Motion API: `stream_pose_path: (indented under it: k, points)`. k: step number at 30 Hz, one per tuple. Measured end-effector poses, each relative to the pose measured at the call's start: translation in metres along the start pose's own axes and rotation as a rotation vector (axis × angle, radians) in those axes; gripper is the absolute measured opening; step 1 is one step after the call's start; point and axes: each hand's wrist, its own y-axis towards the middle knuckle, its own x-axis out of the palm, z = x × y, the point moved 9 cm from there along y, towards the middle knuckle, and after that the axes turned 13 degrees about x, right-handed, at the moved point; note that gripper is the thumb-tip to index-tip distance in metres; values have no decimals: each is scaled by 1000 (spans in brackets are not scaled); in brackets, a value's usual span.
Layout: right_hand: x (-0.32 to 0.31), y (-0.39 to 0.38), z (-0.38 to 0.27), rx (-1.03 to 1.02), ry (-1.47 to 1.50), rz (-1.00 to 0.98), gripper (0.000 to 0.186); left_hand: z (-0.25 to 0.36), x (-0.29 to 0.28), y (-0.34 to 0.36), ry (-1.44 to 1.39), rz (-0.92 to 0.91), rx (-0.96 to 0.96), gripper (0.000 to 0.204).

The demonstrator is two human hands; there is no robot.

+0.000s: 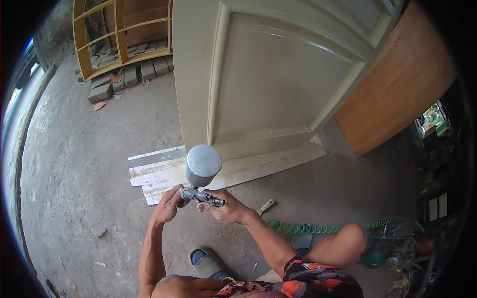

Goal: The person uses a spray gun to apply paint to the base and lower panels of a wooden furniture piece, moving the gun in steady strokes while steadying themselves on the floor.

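Observation:
A metal spray gun (191, 193) with a round grey paint cup (204, 166) on top is held in front of me, over the floor. The fingers of my left hand (168, 206) are closed around its front end, at the left. On the other side, my right hand (226, 207) is closed on the gun's body beneath the cup; its fingers are partly hidden. Just beyond stands a large cream panelled door (271, 82), glossy in places. Under the door's lower edge lie white boards (161, 175).
A yellow wooden frame (120, 37) stands on grey blocks (131, 75) at far left. An orange-brown board (397, 84) leans behind the door. On the floor at right are a brush-like tool with a pale handle (267, 205), a green coiled hose (318, 228) and cluttered equipment (392, 259).

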Motion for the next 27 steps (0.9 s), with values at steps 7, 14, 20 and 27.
stream_pose_path:
  k: [7,14,20,27]
  points:
    - [-4,0,-42,117,80,-84,24,8,1,-2,-324,282,103,46]
    - [-11,-7,-71,69,61,-102,23,39,2,2,-181,285,216,58]
    - [-6,-4,-94,124,-67,-151,22,49,0,3,-332,252,6,58]
    - [-2,8,-142,61,-85,-148,22,84,6,5,-591,288,-127,62]
